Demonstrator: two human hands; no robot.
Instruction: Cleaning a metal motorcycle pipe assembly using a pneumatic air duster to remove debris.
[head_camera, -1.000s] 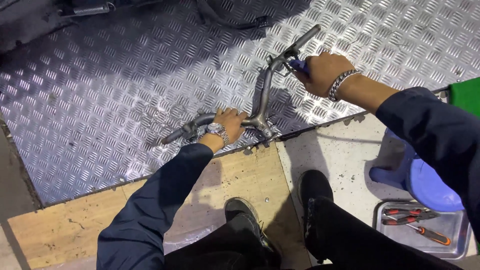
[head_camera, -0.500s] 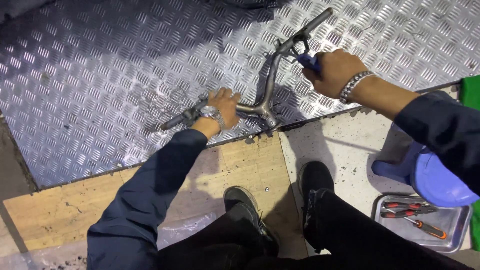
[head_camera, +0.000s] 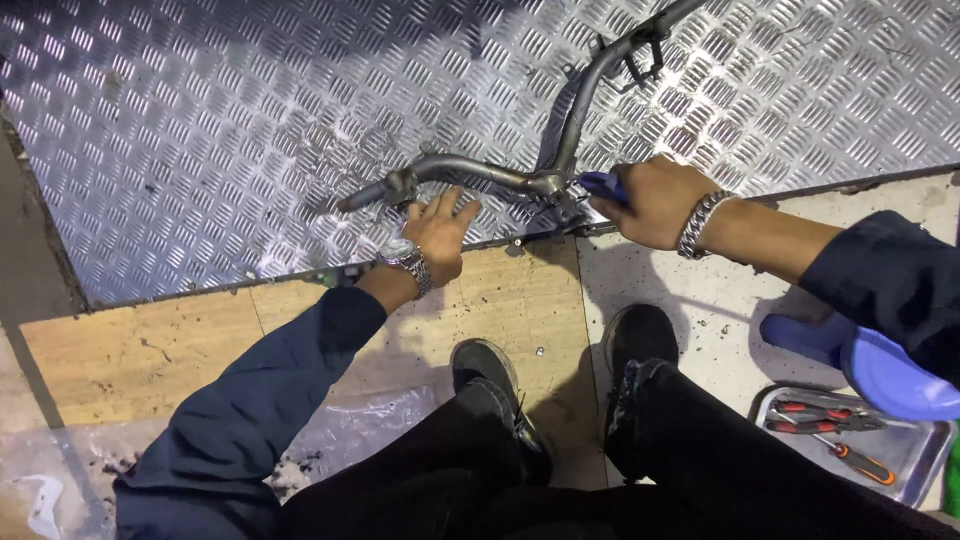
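On the plate floor: bent steel handlebar (head_camera: 480, 170), lying flat.
Left hand (head_camera: 440, 235): fingers spread, resting beside the tube.
Right hand (head_camera: 655, 200): fingers pinching blue-handled tool (head_camera: 600, 185) at the centre joint (work unfinished, seemingly).

Bare checker plate (head_camera: 200, 130) leftward; metal tray (head_camera: 915, 470) and blue stool (head_camera: 880, 365) rightward.

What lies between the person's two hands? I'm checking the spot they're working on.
In the head view, the centre joint of the bent grey metal handlebar lies between the left hand and right hand, on the diamond-plate metal sheet.
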